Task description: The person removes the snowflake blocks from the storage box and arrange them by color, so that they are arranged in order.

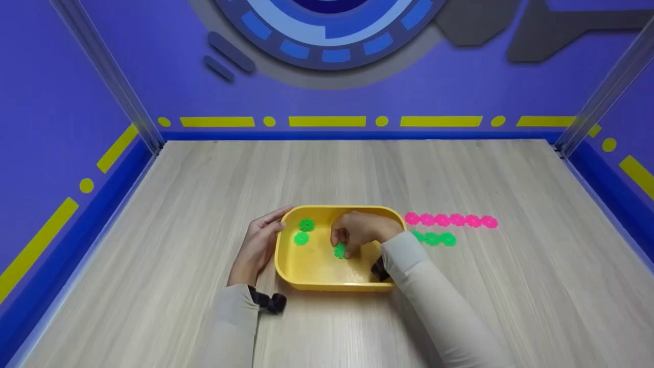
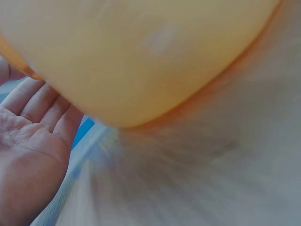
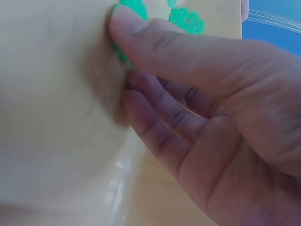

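A yellow plastic tray (image 1: 337,287) sits on the table. My left hand (image 1: 255,250) grips its left wall, thumb over the rim and fingers along the outside; the left wrist view shows the open palm (image 2: 30,150) beside the tray's wall. Inside the tray, my right hand (image 1: 364,227) pinches a green flower-shaped plastic disc (image 1: 340,251) down at the floor. Seen from the right wrist, the thumb (image 3: 141,30) covers part of that disc. Two more green discs, one (image 1: 306,225) above the other (image 1: 301,238), lie near the tray's left end.
Right of the tray, a row of several pink flower-shaped discs (image 1: 443,220) lies on the wooden table (image 1: 357,168). Nearer me runs a shorter row of green discs (image 1: 432,238), partly hidden by the tray and right arm. Purple-blue panels (image 1: 327,102) wall the table's back and sides.
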The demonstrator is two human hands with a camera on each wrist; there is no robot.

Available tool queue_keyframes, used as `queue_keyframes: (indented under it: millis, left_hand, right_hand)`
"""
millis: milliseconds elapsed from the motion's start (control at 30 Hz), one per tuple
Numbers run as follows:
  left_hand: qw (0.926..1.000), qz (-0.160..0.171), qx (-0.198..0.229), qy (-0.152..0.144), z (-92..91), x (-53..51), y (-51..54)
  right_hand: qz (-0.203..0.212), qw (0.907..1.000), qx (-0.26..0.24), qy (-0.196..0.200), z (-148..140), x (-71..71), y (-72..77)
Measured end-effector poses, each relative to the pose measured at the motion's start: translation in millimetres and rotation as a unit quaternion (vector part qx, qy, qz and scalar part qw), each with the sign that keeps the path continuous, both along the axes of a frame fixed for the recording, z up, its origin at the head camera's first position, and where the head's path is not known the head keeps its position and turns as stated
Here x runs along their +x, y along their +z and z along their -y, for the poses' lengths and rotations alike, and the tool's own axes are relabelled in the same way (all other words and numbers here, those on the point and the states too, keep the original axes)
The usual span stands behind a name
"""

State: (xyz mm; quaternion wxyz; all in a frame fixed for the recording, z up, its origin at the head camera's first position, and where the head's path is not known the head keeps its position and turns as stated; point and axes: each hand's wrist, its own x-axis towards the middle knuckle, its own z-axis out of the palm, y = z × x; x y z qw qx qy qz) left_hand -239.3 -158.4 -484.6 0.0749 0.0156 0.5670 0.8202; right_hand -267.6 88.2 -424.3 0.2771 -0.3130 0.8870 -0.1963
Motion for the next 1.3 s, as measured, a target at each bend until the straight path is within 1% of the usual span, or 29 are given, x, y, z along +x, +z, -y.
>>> queue_keyframes:
  millis: [333,633,833,933,1067,1167,1300]
  left_hand:
    - [0.9999,0.01,-0.002,0.009,-0.7,0.7,1.5]
    - [0.9998,0.018,-0.007,0.011,-1.0,0.2,1.8]
    - [0.9997,-0.003,-0.019,0.011,-0.6,0.5,0.8]
    - [0.9998,-0.006,-0.019,0.01,-0.4,0.6,0.3]
    - [0.9999,-0.002,-0.012,0.009,-0.6,0.7,1.0]
    - [0.9999,-0.001,-0.01,0.008,-0.8,1.0,1.5]
    - [0.9999,0.0,-0.006,0.009,-1.5,1.0,1.4]
  right_hand:
    - [0.017,0.9996,-0.011,-0.019,-0.3,-0.4,-1.6]
    - [-0.003,0.9991,-0.039,0.016,-2.2,-1.5,0.7]
    - [0.0,0.9978,-0.062,0.023,-6.9,-3.8,3.9]
    - [0.0,0.9967,-0.078,0.025,-10.2,-5.4,7.3]
    - [-0.003,0.9956,-0.092,0.017,-15.0,-6.0,14.2]
    - [-0.01,0.9954,-0.095,0.01,-18.2,-5.5,19.6]
    - [-0.025,0.9952,-0.094,0.013,-21.8,-5.0,26.4]
